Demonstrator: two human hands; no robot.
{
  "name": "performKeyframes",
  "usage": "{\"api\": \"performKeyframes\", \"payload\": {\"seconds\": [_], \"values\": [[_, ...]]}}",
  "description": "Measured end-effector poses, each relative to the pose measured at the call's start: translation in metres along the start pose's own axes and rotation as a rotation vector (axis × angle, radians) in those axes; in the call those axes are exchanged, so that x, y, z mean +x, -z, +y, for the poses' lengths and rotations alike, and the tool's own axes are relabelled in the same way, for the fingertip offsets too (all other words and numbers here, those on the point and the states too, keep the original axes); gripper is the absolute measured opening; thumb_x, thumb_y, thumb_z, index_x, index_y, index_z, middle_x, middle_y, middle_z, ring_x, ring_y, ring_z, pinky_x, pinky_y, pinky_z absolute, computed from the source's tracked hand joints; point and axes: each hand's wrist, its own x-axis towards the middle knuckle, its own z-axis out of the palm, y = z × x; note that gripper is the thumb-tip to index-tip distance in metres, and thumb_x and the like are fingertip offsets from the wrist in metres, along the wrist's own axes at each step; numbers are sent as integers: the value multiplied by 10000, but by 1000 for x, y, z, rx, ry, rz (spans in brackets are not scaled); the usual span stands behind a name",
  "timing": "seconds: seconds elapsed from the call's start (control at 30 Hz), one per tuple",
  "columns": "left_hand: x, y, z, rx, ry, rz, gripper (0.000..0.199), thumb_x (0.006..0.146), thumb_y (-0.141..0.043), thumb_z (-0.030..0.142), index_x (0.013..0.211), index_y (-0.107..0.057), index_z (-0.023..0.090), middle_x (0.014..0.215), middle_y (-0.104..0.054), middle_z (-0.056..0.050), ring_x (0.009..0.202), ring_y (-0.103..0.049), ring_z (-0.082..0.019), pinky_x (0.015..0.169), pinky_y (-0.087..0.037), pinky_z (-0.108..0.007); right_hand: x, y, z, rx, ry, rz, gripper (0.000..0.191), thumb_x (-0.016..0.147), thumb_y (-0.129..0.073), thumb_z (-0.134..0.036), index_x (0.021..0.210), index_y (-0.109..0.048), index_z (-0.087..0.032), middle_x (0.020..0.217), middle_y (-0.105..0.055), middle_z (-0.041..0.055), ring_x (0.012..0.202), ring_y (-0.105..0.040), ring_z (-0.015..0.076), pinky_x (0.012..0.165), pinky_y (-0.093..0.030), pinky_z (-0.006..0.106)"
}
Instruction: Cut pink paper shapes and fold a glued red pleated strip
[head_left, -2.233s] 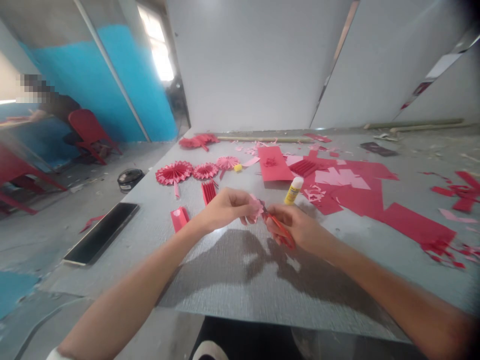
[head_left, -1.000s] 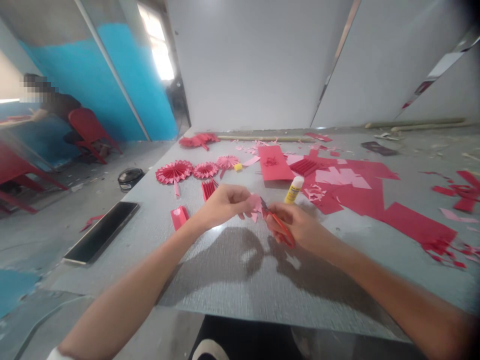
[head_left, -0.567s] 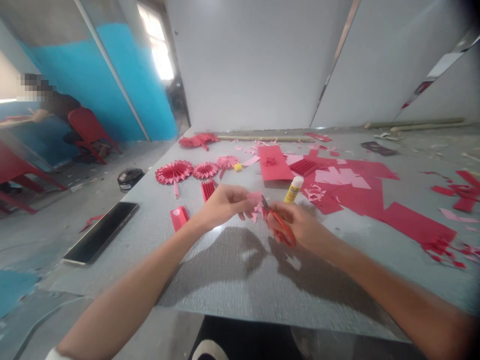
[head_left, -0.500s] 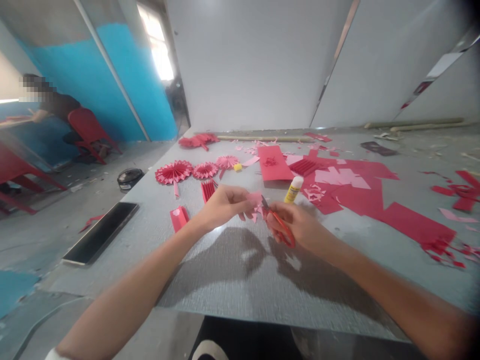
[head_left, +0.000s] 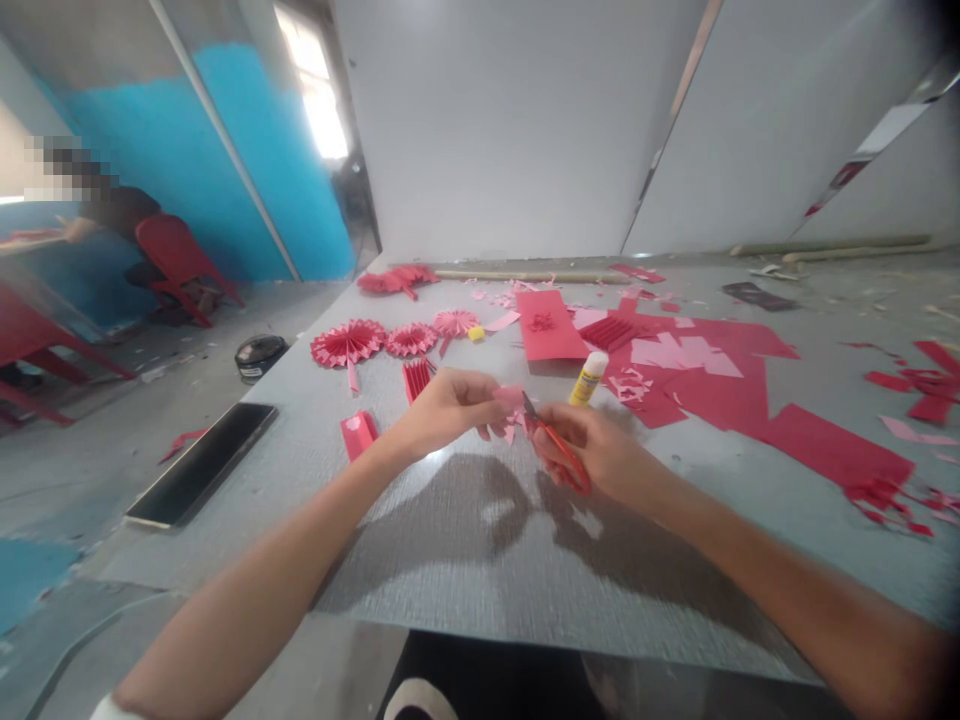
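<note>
Between the thumb and fingers of my left hand (head_left: 457,405) is a small piece of pink paper (head_left: 510,400). My right hand (head_left: 581,440) grips a pair of orange-handled scissors (head_left: 564,455), whose blades meet the paper's right side. Just behind my right hand a glue stick (head_left: 589,378) stands upright with its white cap on. Near my left hand lie a pleated red paper strip (head_left: 417,380) and a folded red paper piece (head_left: 358,434) with a pink patch. Pleated paper fans (head_left: 348,344) with pink edging rest farther back on the left.
The grey table (head_left: 420,570) bears red paper sheets (head_left: 720,390), pink paper pieces (head_left: 686,353) and scraps at the right. A dark phone (head_left: 202,465) lies at the left edge. A yellow cap (head_left: 476,333) sits by the fans. Another person (head_left: 124,215) sits at far left.
Both hands keep almost the same position, with the scissors still at the pink paper. The co-worker at far left has shifted slightly.
</note>
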Motion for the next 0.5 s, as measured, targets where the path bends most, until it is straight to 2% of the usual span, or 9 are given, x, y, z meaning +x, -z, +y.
{"api": "performKeyframes", "payload": {"seconds": [0.2, 0.5], "values": [[0, 1, 1, 4, -54, 33, 269, 885, -704, 345, 750, -689, 112, 704, -705, -59, 631, -644, -119, 615, -535, -236, 2, 3, 4, 4, 38, 0, 317, 916, -655, -527, 889, -588, -218, 646, -475, -55, 555, -448, 104, 532, -451, 256], [-1, 7, 3, 69, -39, 4, 244, 857, -738, 339, 753, -721, 119, 690, -709, -48, 615, -639, -111, 601, -524, -223, -1, 4, -2, -46, -12, -47, 283, 921, -659, -471, 833, -572, -217, 643, -488, -57, 548, -462, 98, 538, -440, 253]]}}
